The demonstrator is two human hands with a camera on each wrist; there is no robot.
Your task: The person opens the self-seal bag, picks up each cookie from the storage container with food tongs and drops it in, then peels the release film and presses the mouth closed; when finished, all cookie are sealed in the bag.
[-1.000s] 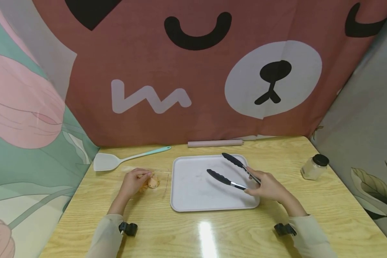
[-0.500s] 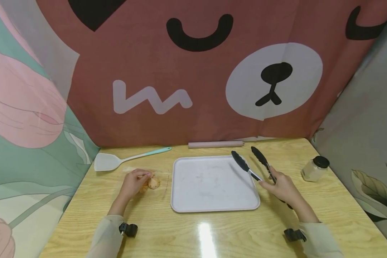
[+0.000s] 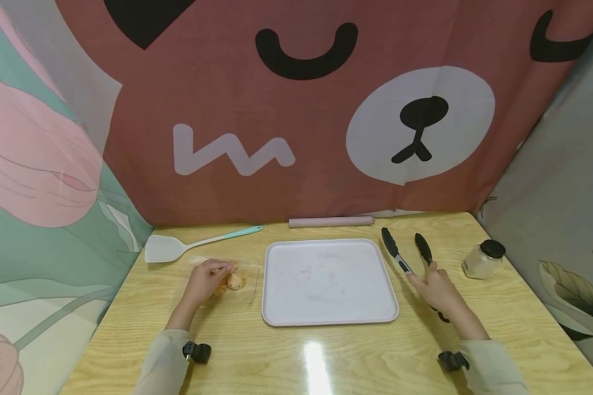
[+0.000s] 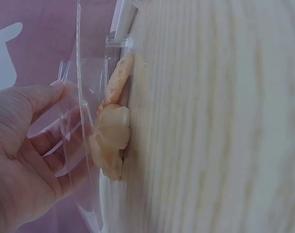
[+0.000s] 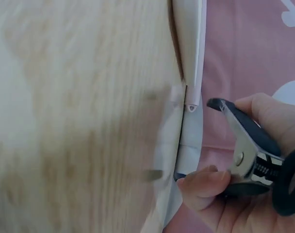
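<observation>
Clear lid [image 4: 85,73] pinched by left hand [image 3: 204,280], presumably for food [image 3: 236,281] access, at 9 o'clock of tray [image 3: 329,282]. Tongs [image 3: 403,264] gripped mid-arm by right hand [image 3: 438,291] at 3 o'clock, likely for spread control.

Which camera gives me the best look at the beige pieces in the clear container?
The left wrist view: the beige pieces show large and close in the clear container, beside the left hand. The head view shows them small, partly hidden by that hand. The right wrist view doesn't show them.

One each: tongs [image 3: 390,244], container [image 3: 251,273], tray [image 3: 330,282]
</observation>
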